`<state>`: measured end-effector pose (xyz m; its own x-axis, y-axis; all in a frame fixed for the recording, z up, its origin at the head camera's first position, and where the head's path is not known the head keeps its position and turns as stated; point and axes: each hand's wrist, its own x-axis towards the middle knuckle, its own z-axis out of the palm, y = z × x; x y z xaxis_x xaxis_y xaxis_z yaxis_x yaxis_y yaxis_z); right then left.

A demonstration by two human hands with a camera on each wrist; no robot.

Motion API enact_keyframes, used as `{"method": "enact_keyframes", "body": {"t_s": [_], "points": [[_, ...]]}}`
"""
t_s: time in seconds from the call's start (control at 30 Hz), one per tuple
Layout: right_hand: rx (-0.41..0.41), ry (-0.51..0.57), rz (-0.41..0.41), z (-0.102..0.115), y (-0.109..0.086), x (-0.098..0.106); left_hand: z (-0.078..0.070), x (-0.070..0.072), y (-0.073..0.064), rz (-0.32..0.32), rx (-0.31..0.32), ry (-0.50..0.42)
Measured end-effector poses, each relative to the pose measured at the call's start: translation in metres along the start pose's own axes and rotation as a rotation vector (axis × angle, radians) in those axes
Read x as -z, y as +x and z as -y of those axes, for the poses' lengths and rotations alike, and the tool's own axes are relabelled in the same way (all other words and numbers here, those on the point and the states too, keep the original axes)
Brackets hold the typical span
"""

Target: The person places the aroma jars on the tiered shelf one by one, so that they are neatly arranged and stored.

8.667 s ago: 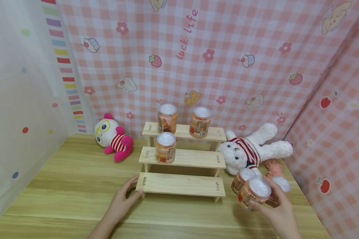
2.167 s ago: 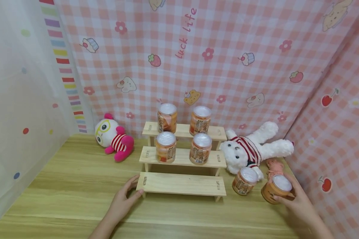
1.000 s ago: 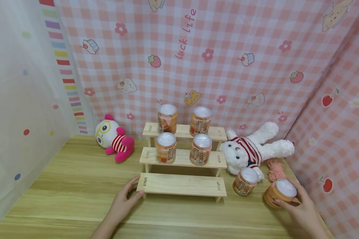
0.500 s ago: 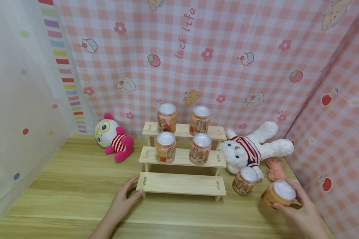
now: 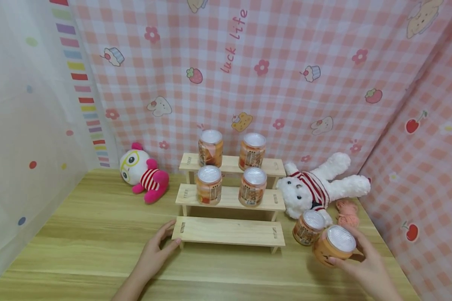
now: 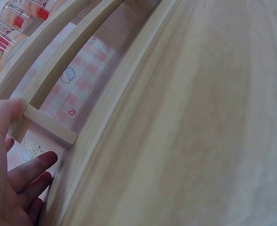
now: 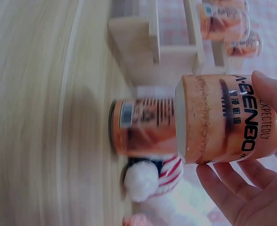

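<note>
In the head view my right hand [image 5: 369,263] grips an orange-labelled can [image 5: 333,253] with a clear lid, thumb at the front and fingers behind. Dark lettering shows on this can [image 7: 227,117] in the right wrist view, its base raised off the table. A similar can [image 5: 305,234] stands just left of it. My left hand [image 5: 154,251] holds the left end of a three-tier wooden display stand [image 5: 229,232], thumb at the front corner; its other fingers [image 6: 32,172] hang loosely apart from the wood. Two cans stand on the top tier and two on the middle tier.
A white plush toy [image 5: 297,196] in a striped top lies right of the stand, with a pink yarn bundle [image 5: 347,213] beside it. A pink and white plush [image 5: 145,173] lies at the left. Checked cloth [image 5: 267,96] hangs behind the wooden table [image 5: 98,242].
A can was added on the middle tier's right since the oldest frame. My right hand then took the last-right can, lifted it and moved it left. The left hand stays put.
</note>
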<state>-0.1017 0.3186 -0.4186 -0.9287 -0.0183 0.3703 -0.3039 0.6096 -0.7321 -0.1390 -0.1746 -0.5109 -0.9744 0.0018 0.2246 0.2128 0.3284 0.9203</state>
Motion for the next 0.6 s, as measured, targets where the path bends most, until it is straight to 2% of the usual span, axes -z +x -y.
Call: {"method": "enact_keyframes", "body": {"t_s": [0.6], "points": [[0.085,0.091,0.078,0.041,0.015,-0.047,0.002,0.0,0.0,-0.003,-0.002,0.005]]}}
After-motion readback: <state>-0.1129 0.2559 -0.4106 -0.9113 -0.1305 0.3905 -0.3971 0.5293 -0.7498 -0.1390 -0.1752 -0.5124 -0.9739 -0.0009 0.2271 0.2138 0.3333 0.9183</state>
